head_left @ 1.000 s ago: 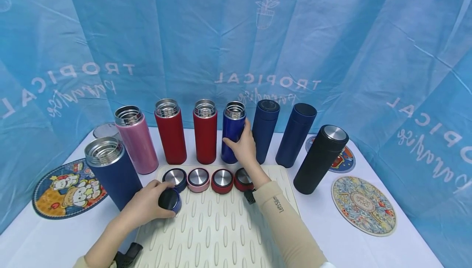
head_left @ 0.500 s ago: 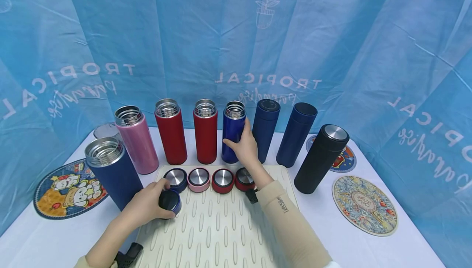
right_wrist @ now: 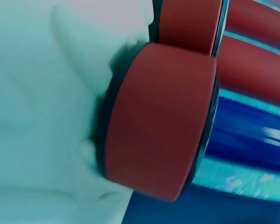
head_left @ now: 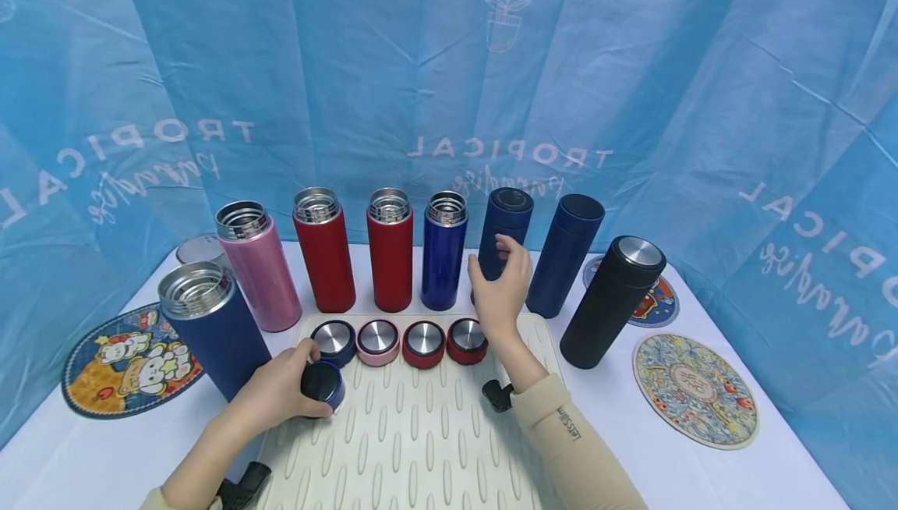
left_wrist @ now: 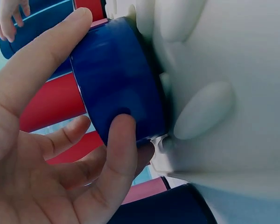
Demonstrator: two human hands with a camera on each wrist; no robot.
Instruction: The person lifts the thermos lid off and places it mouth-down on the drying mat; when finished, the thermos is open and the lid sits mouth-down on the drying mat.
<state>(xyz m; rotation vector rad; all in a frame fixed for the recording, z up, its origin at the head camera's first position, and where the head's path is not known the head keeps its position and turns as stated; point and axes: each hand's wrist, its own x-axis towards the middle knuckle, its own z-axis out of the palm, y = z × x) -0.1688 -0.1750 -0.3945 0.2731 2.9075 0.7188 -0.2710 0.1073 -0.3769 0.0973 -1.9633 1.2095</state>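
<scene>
The left grip [head_left: 281, 387] pinches a blue thermos lid [head_left: 323, 382] over the ridged mat [head_left: 414, 463]. The right grip [head_left: 502, 292], fingers loosely curved, is just before a lidded navy thermos [head_left: 508, 217]; an uncapped blue thermos [head_left: 443, 264] stands left of it.

A blue curtain [head_left: 393, 50] with pale, mirrored "TROPICAL Paradise" lettering and a line-drawn potted plant hangs beyond the white worktop [head_left: 91, 463]. A cream mat [head_left: 414, 467] with raised oval bumps lies near the middle. At left is a cartoon placemat [head_left: 133, 362]; at right, a floral placemat [head_left: 694, 391], with a partly hidden blue-rimmed placemat [head_left: 659, 303] farther back.
</scene>
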